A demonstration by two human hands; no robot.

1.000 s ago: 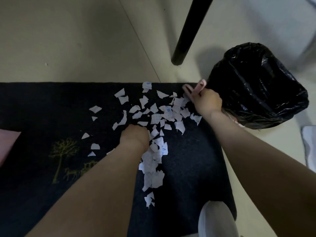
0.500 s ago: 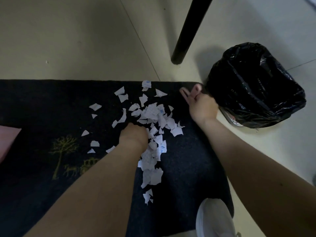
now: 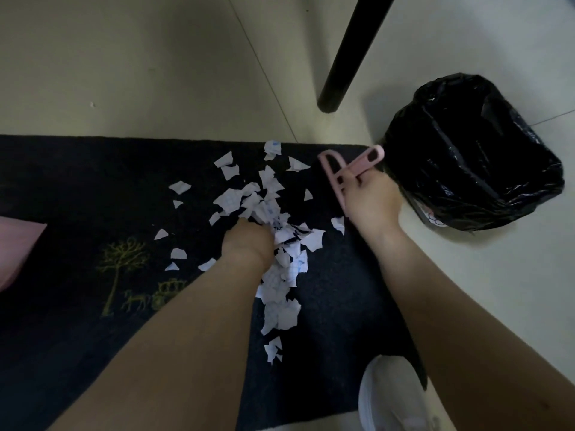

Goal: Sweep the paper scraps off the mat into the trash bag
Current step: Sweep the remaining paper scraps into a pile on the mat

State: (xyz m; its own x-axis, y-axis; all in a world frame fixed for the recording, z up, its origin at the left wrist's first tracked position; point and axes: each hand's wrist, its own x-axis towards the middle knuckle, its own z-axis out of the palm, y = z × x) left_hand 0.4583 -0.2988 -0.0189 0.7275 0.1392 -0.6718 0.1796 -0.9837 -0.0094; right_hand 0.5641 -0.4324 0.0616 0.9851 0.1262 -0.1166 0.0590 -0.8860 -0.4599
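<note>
White paper scraps (image 3: 273,219) lie scattered and heaped on a dark mat (image 3: 77,188). The thickest heap runs from my left hand (image 3: 245,244) down along my forearm. That hand rests knuckles-up on the mat with its fingers curled under and buried in the heap. My right hand (image 3: 370,200) grips a pink handled sweeper (image 3: 337,178) near the mat's far right corner, just right of the scraps. A black trash bag (image 3: 473,150) stands open on the floor right of the mat, close to my right hand.
A black furniture leg (image 3: 348,57) stands on the pale tiled floor behind the mat's right end. A white shoe (image 3: 392,399) sits at the mat's near right corner. Something pink (image 3: 15,250) lies at the mat's left edge. A yellow tree pattern (image 3: 121,269) marks the mat.
My right hand swept the right-hand scraps leftward into the heap by my left hand, then drew back to the mat's far right corner. My left hand stayed put.
</note>
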